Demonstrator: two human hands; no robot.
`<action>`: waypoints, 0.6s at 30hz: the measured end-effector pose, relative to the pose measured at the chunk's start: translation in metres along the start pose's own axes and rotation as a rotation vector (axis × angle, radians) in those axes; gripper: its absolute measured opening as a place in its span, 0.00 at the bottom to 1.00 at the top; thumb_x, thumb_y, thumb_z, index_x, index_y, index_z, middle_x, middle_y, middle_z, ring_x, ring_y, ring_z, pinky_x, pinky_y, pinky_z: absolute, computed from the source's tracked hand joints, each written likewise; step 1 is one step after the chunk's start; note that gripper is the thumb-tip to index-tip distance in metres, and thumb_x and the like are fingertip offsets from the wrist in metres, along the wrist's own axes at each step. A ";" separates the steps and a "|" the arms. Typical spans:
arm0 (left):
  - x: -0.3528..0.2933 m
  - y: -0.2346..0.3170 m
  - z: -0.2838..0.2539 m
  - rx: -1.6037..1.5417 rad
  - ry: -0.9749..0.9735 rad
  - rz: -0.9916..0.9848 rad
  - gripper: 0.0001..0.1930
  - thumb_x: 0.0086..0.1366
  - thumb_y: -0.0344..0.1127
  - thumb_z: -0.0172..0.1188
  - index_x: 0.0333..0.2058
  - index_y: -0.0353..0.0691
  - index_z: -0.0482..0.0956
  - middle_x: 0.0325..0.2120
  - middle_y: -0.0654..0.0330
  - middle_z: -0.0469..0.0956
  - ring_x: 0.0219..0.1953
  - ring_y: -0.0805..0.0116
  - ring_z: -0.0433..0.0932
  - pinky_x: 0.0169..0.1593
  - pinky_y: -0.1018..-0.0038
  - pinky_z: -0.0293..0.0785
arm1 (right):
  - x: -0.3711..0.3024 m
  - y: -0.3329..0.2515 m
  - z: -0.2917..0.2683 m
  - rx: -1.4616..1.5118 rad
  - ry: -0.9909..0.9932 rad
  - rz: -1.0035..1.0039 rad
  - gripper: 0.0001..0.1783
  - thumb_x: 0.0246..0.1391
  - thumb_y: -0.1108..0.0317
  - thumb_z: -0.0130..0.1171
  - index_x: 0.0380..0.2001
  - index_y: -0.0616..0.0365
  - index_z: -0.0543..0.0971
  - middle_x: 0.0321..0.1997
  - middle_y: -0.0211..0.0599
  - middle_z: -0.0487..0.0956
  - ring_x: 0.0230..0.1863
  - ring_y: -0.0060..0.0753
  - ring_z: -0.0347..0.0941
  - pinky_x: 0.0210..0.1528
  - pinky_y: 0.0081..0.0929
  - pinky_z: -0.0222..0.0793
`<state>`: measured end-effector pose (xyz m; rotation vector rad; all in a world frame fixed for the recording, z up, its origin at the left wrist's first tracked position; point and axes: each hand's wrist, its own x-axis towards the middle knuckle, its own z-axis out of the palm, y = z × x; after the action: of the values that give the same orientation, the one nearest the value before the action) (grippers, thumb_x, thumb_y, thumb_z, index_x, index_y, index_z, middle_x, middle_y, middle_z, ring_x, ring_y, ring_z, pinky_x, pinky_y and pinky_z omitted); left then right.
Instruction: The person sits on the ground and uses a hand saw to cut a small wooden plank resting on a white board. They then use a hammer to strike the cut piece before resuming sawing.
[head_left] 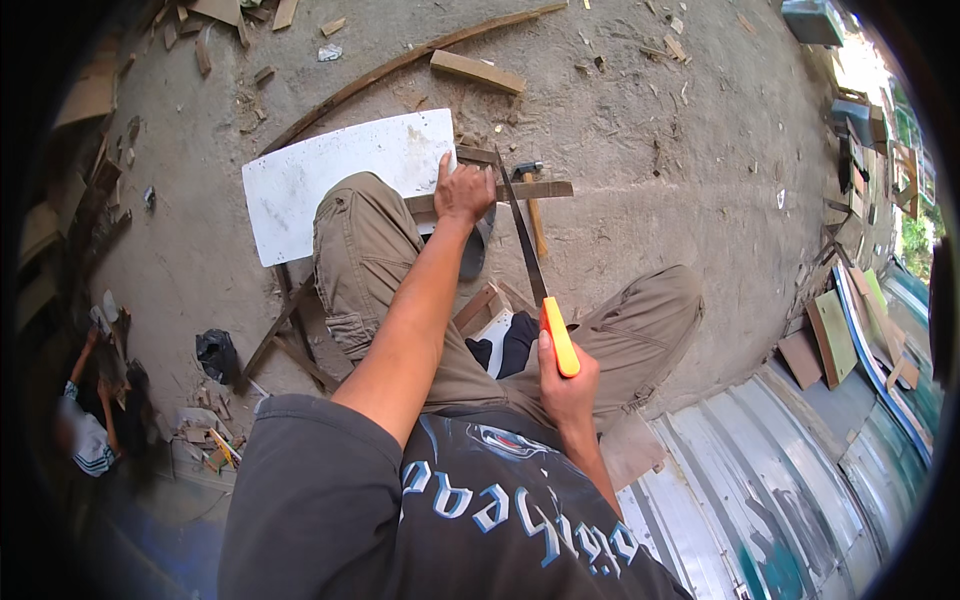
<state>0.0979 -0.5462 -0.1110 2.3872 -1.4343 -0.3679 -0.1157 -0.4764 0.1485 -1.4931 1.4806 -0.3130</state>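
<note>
My right hand [568,385] is wrapped round the orange handle of a handsaw [525,240]. Its dark blade points away from me, and the upper part crosses a wooden strip [545,190] just right of my left hand. My left hand [466,192] bears down on that strip with its fingers curled, one finger reaching to the right edge of a white board [340,165]. The fingers' undersides are hidden. A hammer [536,215] with a wooden handle lies beyond the blade, partly behind the strip.
A long curved timber [400,65] and a short wood block [478,72] lie on the dusty ground. Corrugated metal sheets [740,480] are at the lower right, near leaning panels [835,335]. A black bag [216,355] and another person [92,430] are at left.
</note>
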 end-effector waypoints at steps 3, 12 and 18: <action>0.000 -0.006 0.006 -0.024 0.078 0.034 0.19 0.66 0.42 0.51 0.22 0.37 0.82 0.24 0.54 0.81 0.34 0.60 0.81 0.67 0.57 0.56 | -0.002 -0.003 0.004 0.015 0.001 0.012 0.18 0.61 0.63 0.63 0.22 0.66 0.76 0.12 0.30 0.66 0.17 0.17 0.57 0.19 0.26 0.54; 0.000 -0.005 0.012 -0.039 0.089 0.003 0.19 0.66 0.41 0.51 0.22 0.37 0.82 0.25 0.55 0.81 0.36 0.62 0.81 0.68 0.59 0.54 | -0.014 -0.001 0.004 0.020 0.007 0.023 0.18 0.61 0.64 0.63 0.21 0.66 0.76 0.12 0.29 0.66 0.17 0.16 0.58 0.19 0.26 0.54; 0.001 -0.004 0.010 -0.042 0.068 0.008 0.19 0.65 0.41 0.50 0.23 0.37 0.83 0.25 0.55 0.82 0.37 0.62 0.81 0.70 0.59 0.53 | -0.019 -0.001 0.005 0.013 0.022 0.006 0.19 0.60 0.65 0.63 0.19 0.65 0.74 0.12 0.30 0.66 0.16 0.16 0.57 0.18 0.27 0.54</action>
<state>0.0973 -0.5467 -0.1216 2.3377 -1.3918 -0.3090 -0.1158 -0.4572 0.1548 -1.4793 1.4976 -0.3363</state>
